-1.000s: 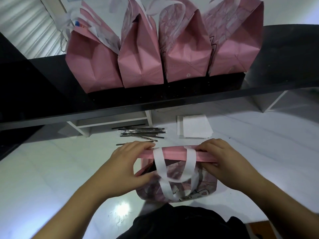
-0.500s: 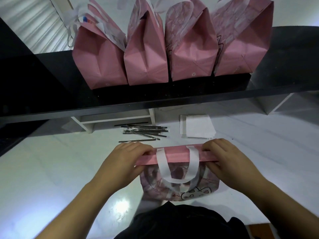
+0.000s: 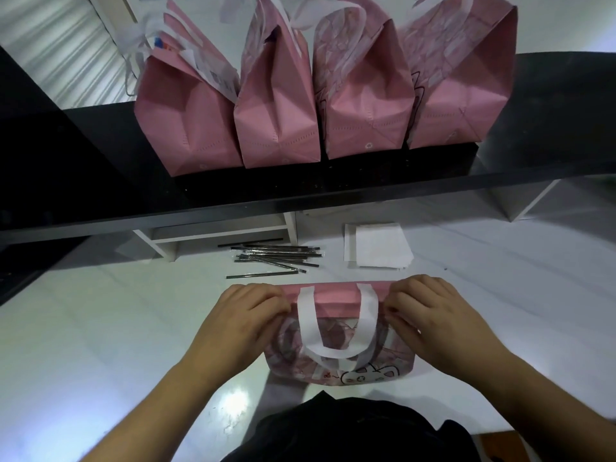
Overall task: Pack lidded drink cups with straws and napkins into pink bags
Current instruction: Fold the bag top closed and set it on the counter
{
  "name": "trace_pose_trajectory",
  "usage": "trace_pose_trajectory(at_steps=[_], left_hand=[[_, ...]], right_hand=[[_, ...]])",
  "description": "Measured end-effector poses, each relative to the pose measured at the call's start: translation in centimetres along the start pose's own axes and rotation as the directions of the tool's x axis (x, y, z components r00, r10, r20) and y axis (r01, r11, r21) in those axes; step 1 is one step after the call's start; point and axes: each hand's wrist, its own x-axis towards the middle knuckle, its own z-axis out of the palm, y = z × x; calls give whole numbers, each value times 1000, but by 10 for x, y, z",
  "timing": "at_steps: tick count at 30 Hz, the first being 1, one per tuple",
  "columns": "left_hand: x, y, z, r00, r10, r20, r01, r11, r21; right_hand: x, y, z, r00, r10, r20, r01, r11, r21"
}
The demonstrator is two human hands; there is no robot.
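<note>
Both hands hold the top of one pink bag (image 3: 336,296) that stands on the white counter (image 3: 100,328) close to the person's body. The left hand (image 3: 240,325) has its fingers curled over the left end of the folded top edge, and the right hand (image 3: 440,325) pinches the right end in the same way; each grip is closed on the fabric. What is inside this bag cannot be seen, because the top is folded shut. Its white handles (image 3: 336,328) hang down in a loop over the printed front side, which shows a cartoon drawing. The material looks like soft non-woven cloth.

Beyond the bag, a bundle of wrapped dark straws (image 3: 276,258) lies on the counter, and a stack of white square napkins (image 3: 380,250) lies just to their right. On the black shelf (image 3: 533,128) above, four more pink bags (image 3: 276,108) stand side by side, touching one another, with their tops closed.
</note>
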Motion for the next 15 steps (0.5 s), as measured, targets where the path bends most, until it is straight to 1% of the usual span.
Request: trace_pose_trajectory(at_steps=[3,6,8,10,11,13,15], left_hand=[[7,9,-3,999,-21,35,21,1000,7],[22,18,-11,990,-69,124,72,997,-20],[31,26,-16,977,-170,129,179,982,-61],[37,29,-17,946,-310,93,320,939,-125],[39,29,-16,933,-349,88,359,924,-136],[41,30,-17,920,-382,88,391,907,-156],[42,32,-16,915,-386,117,402,894,-197]], right_hand=[[7,-4,-1,995,90,49,-93,995,49],[17,-8,-6,984,136,112,-144,988,62],[23,-12,-8,978,163,131,-175,981,81],[27,-15,-9,961,249,121,-263,956,127],[29,-16,-8,948,300,109,-314,937,151],[32,-16,-7,923,375,90,-385,906,177],[34,-17,-5,917,389,90,-400,895,196]])
